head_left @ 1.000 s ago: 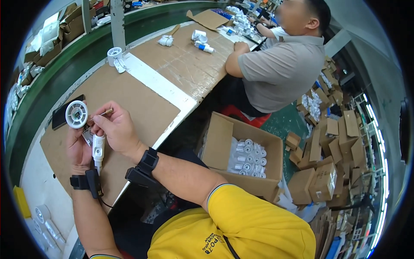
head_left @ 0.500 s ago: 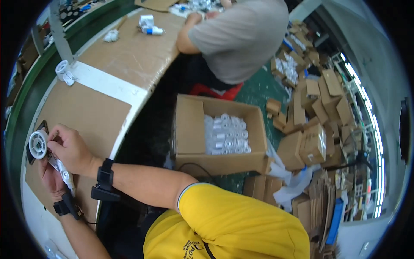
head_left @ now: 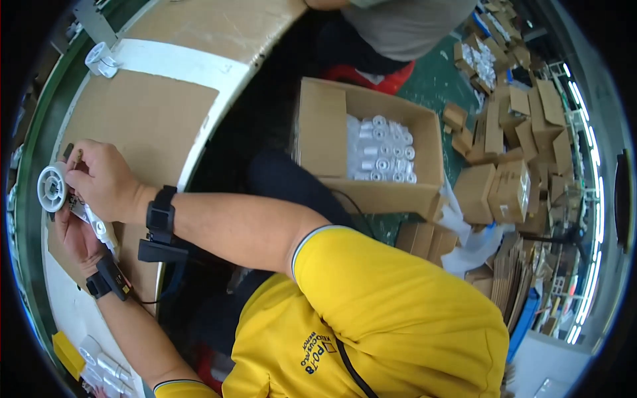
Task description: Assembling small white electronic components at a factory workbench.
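Note:
My left hand point(head_left: 78, 240) is closed from below around a white lamp fitting, with its round, spoked head point(head_left: 52, 188) at my fingertips. A slim white arm-like part point(head_left: 98, 227) of it lies across the palm. Right above, my right hand point(head_left: 106, 178) is closed in a pinch beside the head. A small brownish piece shows at its fingers, too small to name. Part of the fitting between the two hands is hidden by my right hand. Both wrists wear black strapped devices.
Another white fitting point(head_left: 101, 60) stands at the bench's far left. To the right, an open carton point(head_left: 371, 196) holds several white fittings. Cartons point(head_left: 511, 189) pile up farther right. A yellow piece point(head_left: 68, 355) and white cylinders point(head_left: 109, 365) lie lower left. A co-worker point(head_left: 411, 26) sits beyond.
My view has tilted, so the carton and co-worker appear higher and farther right. The yellow piece and white cylinders at lower left have come into view. Both hands stay at the lamp fitting.

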The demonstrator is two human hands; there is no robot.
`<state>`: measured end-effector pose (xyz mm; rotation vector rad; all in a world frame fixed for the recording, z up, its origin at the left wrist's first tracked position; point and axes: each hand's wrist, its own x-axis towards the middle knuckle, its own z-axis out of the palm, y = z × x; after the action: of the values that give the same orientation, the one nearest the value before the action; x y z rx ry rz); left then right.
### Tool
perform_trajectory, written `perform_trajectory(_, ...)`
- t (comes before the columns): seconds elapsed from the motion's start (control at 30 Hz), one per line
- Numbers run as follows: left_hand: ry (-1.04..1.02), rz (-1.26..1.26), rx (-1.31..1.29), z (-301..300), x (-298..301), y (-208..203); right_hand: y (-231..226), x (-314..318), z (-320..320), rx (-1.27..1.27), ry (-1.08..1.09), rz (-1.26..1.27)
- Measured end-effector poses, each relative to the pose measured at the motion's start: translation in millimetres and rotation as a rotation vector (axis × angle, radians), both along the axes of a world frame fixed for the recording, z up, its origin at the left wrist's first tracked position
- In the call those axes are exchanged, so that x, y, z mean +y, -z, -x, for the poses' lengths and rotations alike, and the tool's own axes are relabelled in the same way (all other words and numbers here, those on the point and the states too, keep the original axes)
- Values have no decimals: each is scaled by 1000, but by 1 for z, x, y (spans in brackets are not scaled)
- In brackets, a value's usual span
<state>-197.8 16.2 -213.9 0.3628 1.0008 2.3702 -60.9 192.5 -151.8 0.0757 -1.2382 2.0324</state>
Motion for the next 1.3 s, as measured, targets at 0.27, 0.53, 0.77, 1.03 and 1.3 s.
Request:
perform_trajectory(0.27,118,-158,96,-46,23,-22,7,-12,-3,-80,-191,-25)
perform_trajectory(0.53,22,-108,37,-66,51,-42,14,2,-5,-49,-228,-33)
perform_trajectory(0.77,137,-170,-34,-57,28,-31,16,-6,-4,-88,-252,-42)
perform_trajectory(1.03,345,-336,-127,-48,46,-28,13,8,-2,-95,-174,-27)
perform_trajectory(1.3,90,-140,-35,-57,34,-39,12,-8,-4,-70,-89,-223)
